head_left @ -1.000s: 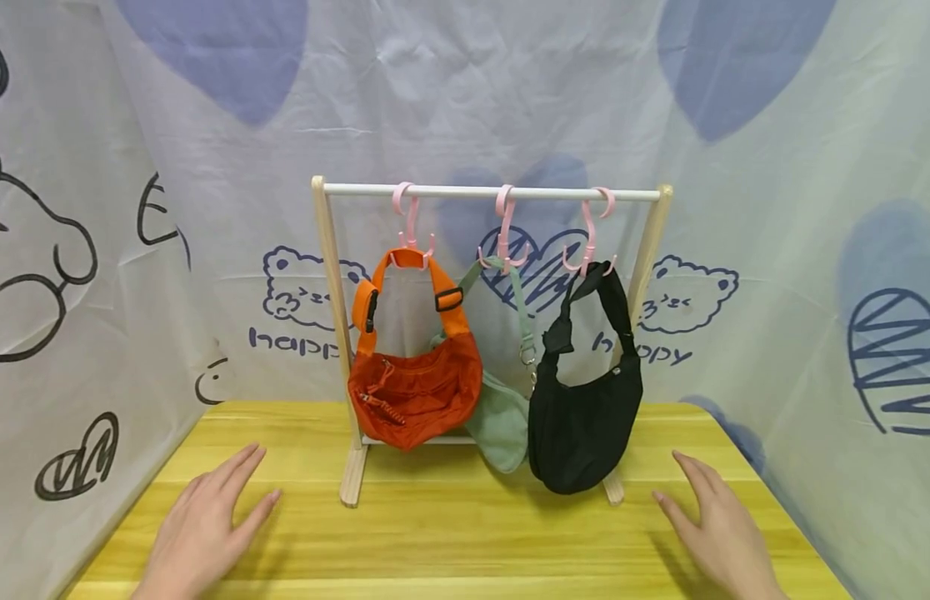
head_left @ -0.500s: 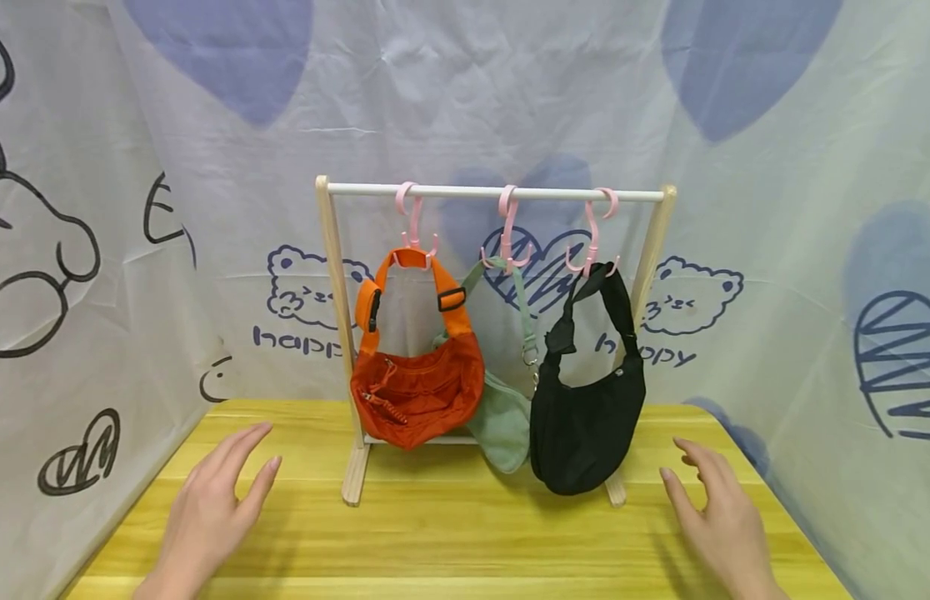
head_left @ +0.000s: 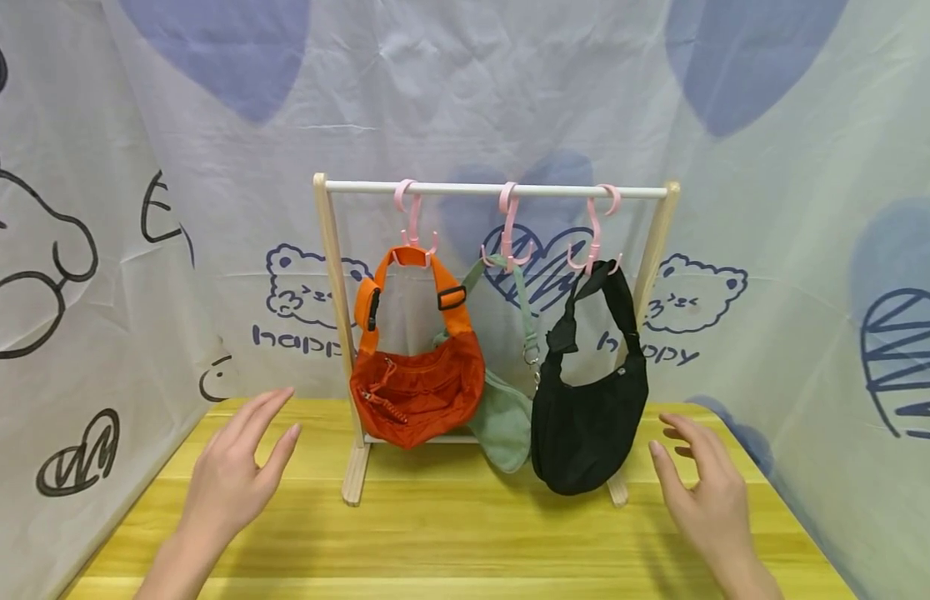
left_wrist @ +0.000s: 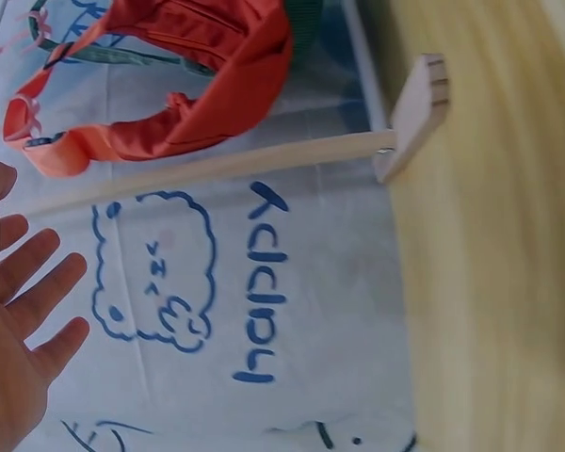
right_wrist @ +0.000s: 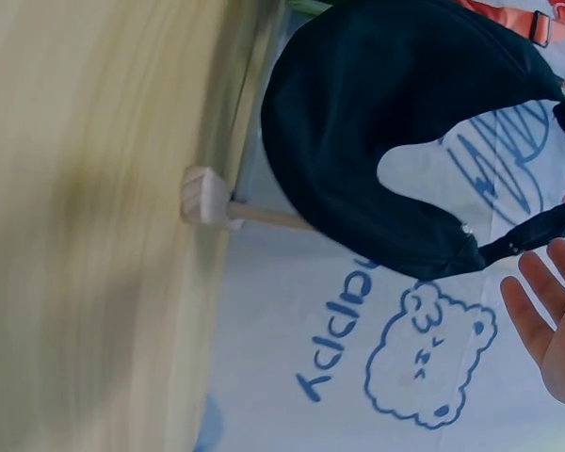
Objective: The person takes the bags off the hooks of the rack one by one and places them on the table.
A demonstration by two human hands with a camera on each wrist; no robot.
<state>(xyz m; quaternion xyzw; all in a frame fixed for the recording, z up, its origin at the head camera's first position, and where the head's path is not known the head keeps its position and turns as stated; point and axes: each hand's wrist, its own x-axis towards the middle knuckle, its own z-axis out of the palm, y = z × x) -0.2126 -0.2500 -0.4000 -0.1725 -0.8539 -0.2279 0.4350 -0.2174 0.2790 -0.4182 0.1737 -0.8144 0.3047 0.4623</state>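
My left hand hovers over the table left of the rack, fingers extended and holding nothing. On the other side my right hand is raised near the black bag, its fingers slightly bent and apart from it. An orange-red shoulder bag hangs by its strap from a pink hook on the left. Partly hidden behind it, a green bag hangs from the middle pink hook. The black shoulder bag with a knotted strap hangs from the right pink hook.
The small rack has a white top rail and wooden posts with feet on the yellow wood-grain table. A white cloth backdrop with hearts and bear drawings surrounds the table at the back and sides.
Both hands have risen and moved forward toward the rack, the left one also a little to the right. The bags and hooks hang as before.
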